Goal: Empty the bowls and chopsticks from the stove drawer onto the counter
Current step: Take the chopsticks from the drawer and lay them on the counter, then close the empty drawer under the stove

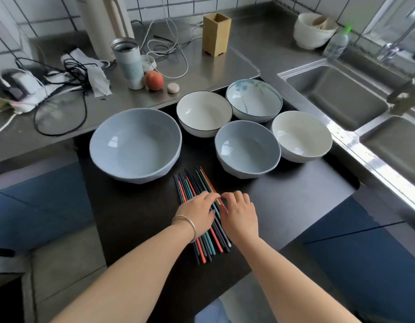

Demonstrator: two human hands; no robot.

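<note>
Resting side by side on the chopsticks (pixel 203 220), both hands lying palm down: left hand (pixel 197 214) with fingers (pixel 212 196) nearly straight and together, pressing flat across the bundle; right hand (pixel 239 214) with fingers (pixel 227 197) gently bent, tips touching the sticks, the two sets of fingertips almost meeting. Wearing a thin metal bangle (pixel 190 226) at the left wrist. Lying loosely fanned on the matte black drawer (pixel 136 220), slim sticks in orange, teal, dark navy and pale yellow. Sitting farther back in the same drawer, five glossy round bowls: large blue-grey bowl (pixel 135 145), small blue-grey bowl (pixel 247 149), dark-rimmed white bowl (pixel 204 114), blue-patterned bowl (pixel 254 100), cream bowl (pixel 301 136). Spreading behind, brushed steel counter (pixel 213 68), carrying a square wooden holder (pixel 217 33), a peach (pixel 154 80) and tangled cables (pixel 68 73).
</note>
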